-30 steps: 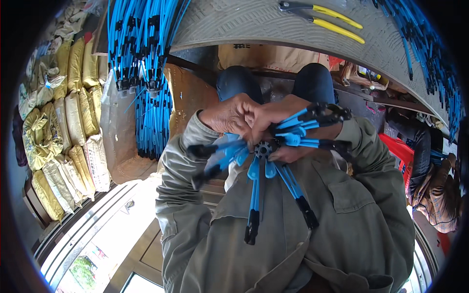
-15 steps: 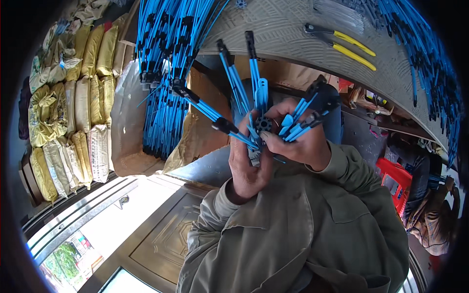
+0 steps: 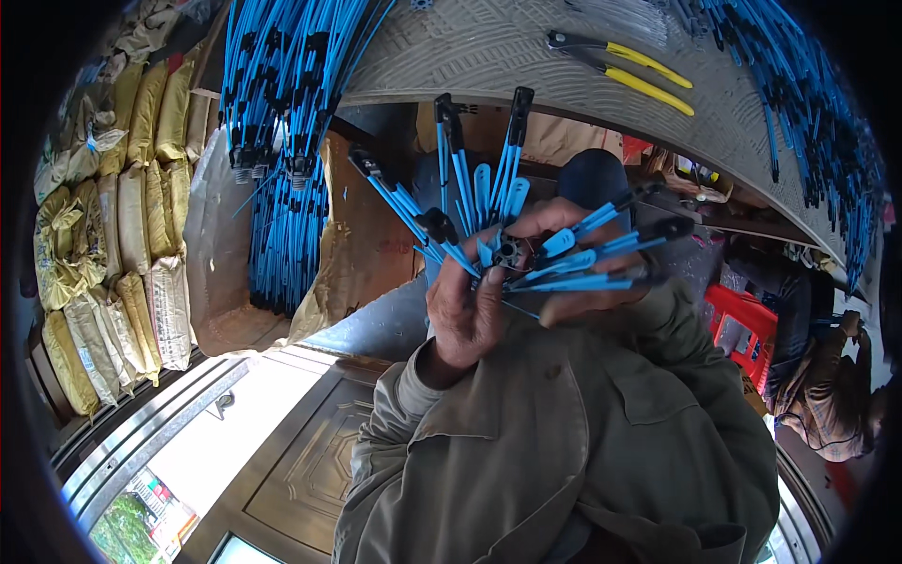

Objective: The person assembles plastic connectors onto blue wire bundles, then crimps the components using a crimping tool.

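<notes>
Near my chest I hold a frame of blue arms with black joints, spreading outward from a round black hub [image 3: 510, 252]. My left hand [image 3: 460, 315] is closed on the hub's left side, its thumb pressed near the lower rim. Several blue arms [image 3: 458, 155] fan up and to the left above that hand. My right hand [image 3: 583, 296] curls round the frame's right side, its fingers passing behind and over the hub. Other blue arms [image 3: 583, 261] cross in front of it and hide part of the palm; their black ends are blurred.
Yellow-handled pliers [image 3: 648, 80] lie on the grey worktop [image 3: 451, 70] ahead. Bundles of blue rods [image 3: 282, 85] stand at the left, above a cardboard box [image 3: 225, 282]; another pile [image 3: 817, 122] hangs over the right edge. Stacked sacks [image 3: 141, 207] line the left. Someone sits beyond a red stool [image 3: 742, 324].
The right hand has shifted lower and spread round the right-hand arms, which now point more rightward. The hub has tilted in the left hand. The whole view has shifted slightly.
</notes>
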A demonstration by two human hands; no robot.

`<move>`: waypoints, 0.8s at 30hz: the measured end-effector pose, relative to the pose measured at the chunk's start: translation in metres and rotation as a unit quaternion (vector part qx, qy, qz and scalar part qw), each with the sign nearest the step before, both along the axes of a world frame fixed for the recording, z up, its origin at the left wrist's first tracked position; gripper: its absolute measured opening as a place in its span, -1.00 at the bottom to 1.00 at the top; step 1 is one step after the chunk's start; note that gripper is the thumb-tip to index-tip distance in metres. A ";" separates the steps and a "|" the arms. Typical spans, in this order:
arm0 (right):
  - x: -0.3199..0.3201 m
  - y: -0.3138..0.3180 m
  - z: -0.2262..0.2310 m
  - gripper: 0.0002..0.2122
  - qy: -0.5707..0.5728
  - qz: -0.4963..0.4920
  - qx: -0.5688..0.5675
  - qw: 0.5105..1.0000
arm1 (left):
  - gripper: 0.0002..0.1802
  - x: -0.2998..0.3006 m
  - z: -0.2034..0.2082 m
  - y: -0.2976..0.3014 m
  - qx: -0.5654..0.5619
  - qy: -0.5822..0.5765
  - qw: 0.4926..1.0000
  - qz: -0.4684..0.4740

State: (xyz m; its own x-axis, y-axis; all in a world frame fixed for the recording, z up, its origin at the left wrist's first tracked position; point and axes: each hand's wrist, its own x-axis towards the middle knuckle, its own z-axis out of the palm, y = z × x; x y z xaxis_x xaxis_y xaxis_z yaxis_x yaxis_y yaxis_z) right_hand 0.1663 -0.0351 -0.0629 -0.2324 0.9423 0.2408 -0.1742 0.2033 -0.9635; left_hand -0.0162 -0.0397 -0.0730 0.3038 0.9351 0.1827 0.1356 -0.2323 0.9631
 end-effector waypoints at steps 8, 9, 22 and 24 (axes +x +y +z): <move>0.021 0.001 0.002 -0.53 -0.088 0.115 0.058 0.988 | -0.65 0.003 0.001 0.001 0.095 -0.005 0.995 -0.027; 0.017 -0.004 0.000 -0.53 -0.100 0.073 0.061 0.990 | -0.65 0.004 0.001 0.001 0.095 -0.006 0.995 -0.023; -0.012 -0.020 -0.003 -0.48 0.073 -0.075 -0.100 0.989 | -0.60 -0.007 -0.001 0.010 0.084 -0.025 0.992 -0.087; -0.011 -0.015 0.000 -0.48 0.097 -0.059 -0.116 0.987 | -0.58 -0.011 -0.006 0.011 0.045 -0.058 0.993 -0.095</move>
State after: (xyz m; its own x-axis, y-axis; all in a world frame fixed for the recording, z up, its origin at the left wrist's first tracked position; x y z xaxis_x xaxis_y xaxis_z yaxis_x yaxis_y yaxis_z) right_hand 0.1551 -0.0504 -0.0626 -0.0888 0.9951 0.0440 -0.3477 0.0104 -0.9376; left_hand -0.0277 -0.0285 -0.0787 0.4443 0.8414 0.3078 -0.0296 -0.3296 0.9437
